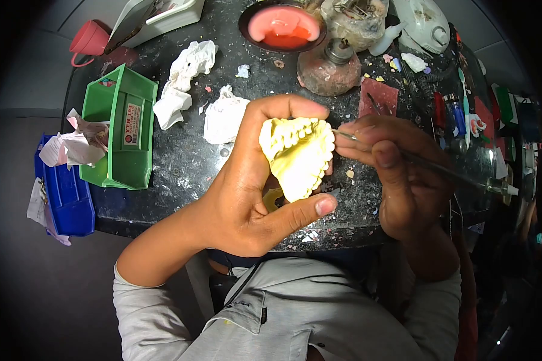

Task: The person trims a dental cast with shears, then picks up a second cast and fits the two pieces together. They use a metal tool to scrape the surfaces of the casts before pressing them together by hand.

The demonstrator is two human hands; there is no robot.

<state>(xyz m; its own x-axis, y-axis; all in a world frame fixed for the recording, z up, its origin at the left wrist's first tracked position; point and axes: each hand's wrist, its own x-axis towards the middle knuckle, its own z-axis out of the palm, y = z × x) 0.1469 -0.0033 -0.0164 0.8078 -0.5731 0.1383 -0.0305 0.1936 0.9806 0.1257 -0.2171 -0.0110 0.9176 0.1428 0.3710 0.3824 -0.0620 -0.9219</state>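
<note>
A pale yellow dental cast point(301, 157) with a row of teeth round its edge is held up over the table's front part. My left hand point(247, 186) grips it from the left, with the thumb below and the index finger along its top. My right hand point(403, 174) is closed on a thin metal tool point(430, 165). The tool's tip meets or nearly meets the teeth at the cast's upper right; contact is hard to tell. Part of the cast's underside is hidden by my left palm.
On the dark table point(180, 162) are a green bin point(141, 129), crumpled tissues point(226, 114), a bowl of red material point(283, 27), a glass burner point(329, 69) and a red wax sheet point(378, 98). A blue bin point(69, 198) is at the left edge, lighters point(457, 114) at the right.
</note>
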